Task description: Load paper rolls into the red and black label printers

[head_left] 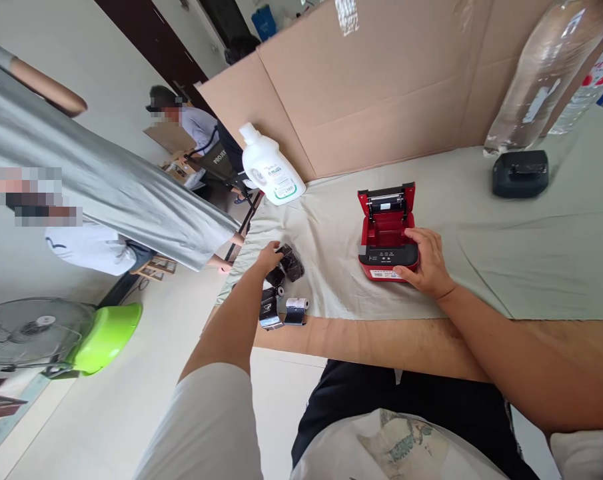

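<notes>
The red label printer sat on the pale cloth covering the table, near the table's front edge and about midway along it, with its lid tipped up and back and the roll bay open. The right hand was curled around the printer's front right corner, thumb on the black control panel, fingers gripping the side. The left hand reached toward the table's left end, fingers bent down onto a cluster of black-wrapped paper rolls; whether it had one pinched could not be told. Just nearer the front edge lay two more black-wrapped rolls and one bare white roll. A white plastic bottle lay tilted at the back left corner against a cardboard screen along the rear edge. A black device sat toward the back right, beside a clear plastic bottle. Other people stood beyond the left end.
</notes>
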The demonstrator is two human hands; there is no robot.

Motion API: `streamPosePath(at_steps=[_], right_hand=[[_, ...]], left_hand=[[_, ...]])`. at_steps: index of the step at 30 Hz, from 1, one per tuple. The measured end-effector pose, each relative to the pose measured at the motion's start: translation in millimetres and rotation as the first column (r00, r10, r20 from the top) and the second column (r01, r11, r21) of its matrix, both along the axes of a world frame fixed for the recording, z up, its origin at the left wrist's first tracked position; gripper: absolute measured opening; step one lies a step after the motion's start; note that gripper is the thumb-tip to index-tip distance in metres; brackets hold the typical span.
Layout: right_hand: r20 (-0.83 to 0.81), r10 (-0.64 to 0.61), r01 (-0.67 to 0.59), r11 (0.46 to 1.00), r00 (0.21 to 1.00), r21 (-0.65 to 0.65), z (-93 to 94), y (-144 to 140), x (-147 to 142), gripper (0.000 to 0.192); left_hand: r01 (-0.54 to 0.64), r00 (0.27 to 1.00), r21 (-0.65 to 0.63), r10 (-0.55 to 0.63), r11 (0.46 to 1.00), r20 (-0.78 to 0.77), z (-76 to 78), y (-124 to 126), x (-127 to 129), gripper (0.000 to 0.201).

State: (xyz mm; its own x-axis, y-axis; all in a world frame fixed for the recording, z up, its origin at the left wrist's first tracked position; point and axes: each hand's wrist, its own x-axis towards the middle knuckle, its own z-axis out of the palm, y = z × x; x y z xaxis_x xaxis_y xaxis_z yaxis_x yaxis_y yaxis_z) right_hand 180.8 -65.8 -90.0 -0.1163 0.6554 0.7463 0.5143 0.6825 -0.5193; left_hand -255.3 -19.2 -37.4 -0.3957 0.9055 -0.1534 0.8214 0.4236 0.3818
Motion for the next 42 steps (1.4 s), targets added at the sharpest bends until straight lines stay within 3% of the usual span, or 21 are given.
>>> streamPosePath(at_steps=[4,7,8,9,11,12,14,16,19,22,24,27,30,32,35,39,42], right_hand=[[0.001,0.005,-0.005,1.0,1.0,0.005,-1.0,0.5,0.6,0.071],[0.009,0.017,-0.017,1.0,1.0,-0.006,0.1,0.0,1.3,0.072],[0.011,0.022,-0.022,1.0,1.0,-0.013,0.8,-0.4,1.3,0.072],[0.012,0.025,-0.025,1.0,1.0,-0.018,1.6,-0.9,1.1,0.072],[0.016,0.02,-0.02,1.0,1.0,-0.018,3.3,-2.2,-0.2,0.075],[0.02,0.012,-0.012,1.0,1.0,-0.014,4.0,-2.9,-1.1,0.077],[0.02,-0.005,0.004,1.0,1.0,0.011,5.3,-4.6,-3.2,0.081],[0.004,-0.017,0.017,0.998,1.0,0.055,6.5,-6.3,-4.8,0.083],[0.006,-0.043,0.042,0.995,0.999,0.086,8.5,-8.6,-5.3,0.079],[0.055,-0.068,0.064,0.994,0.996,0.085,9.5,-9.5,-4.1,0.065],[0.078,-0.067,0.059,0.993,0.995,0.098,9.4,-9.5,-3.5,0.052],[0.088,-0.046,0.036,0.993,0.995,0.113,9.0,-9.3,-3.4,0.042],[0.068,-0.026,0.018,0.992,0.997,0.123,9.1,-9.8,-3.7,0.038],[0.059,-0.017,0.011,0.993,0.998,0.115,9.8,-10.5,-3.8,0.035],[0.058,-0.016,0.008,0.99,0.998,0.142,12.1,-11.8,-3.7,0.028],[0.077,-0.036,0.021,0.981,0.996,0.194,15.6,-13.6,-3.2,0.023],[0.086,-0.029,0.014,0.984,0.996,0.177,15.5,-14.8,-2.7,0.018]], left_hand=[[0.103,0.994,0.007,-0.103,0.995,0.026,3.3,7.6,39.1,0.052],[0.272,0.947,0.014,-0.27,0.962,0.175,23.9,4.1,80.8,0.048],[0.358,0.894,0.015,-0.348,0.934,0.284,35.3,0.2,96.4,0.048],[0.471,0.785,0.026,-0.432,0.882,0.444,48.1,-4.8,112.5,0.048],[0.679,0.481,0.065,-0.51,0.731,0.713,73.9,-15.2,145.2,0.05],[0.748,0.371,0.082,-0.517,0.659,0.772,84.4,-19.1,161.3,0.051],[0.806,0.275,0.122,-0.549,0.579,0.789,95.8,-20.9,191.8,0.044],[0.8,0.294,0.174,-0.628,0.574,0.721,93.0,-13.6,218.1,0.036],[0.773,0.459,0.202,-0.749,0.602,0.477,74.1,6.7,247.7,0.032],[0.806,0.574,0.07,-0.805,0.588,0.148,59.9,22.3,267.3,0.033],[0.826,0.56,-0.062,-0.828,0.56,-0.017,57.5,26.7,276.5,0.031],[0.832,0.495,-0.215,-0.86,0.511,-0.128,57.2,29.0,285.7,0.026],[0.832,0.475,-0.225,-0.861,0.507,-0.184,52.7,29.4,288.9,0.025],[0.834,0.509,-0.123,-0.837,0.537,-0.2,47.9,26.6,287.4,0.023],[0.813,0.579,0.161,-0.806,0.559,-0.125,43.8,16.9,280.2,0.021],[0.649,0.682,0.587,-0.712,0.484,-0.167,46.9,10.4,264.2,0.029],[0.582,0.745,0.676,-0.63,0.452,-0.219,47.6,16.7,251.9,0.047]])
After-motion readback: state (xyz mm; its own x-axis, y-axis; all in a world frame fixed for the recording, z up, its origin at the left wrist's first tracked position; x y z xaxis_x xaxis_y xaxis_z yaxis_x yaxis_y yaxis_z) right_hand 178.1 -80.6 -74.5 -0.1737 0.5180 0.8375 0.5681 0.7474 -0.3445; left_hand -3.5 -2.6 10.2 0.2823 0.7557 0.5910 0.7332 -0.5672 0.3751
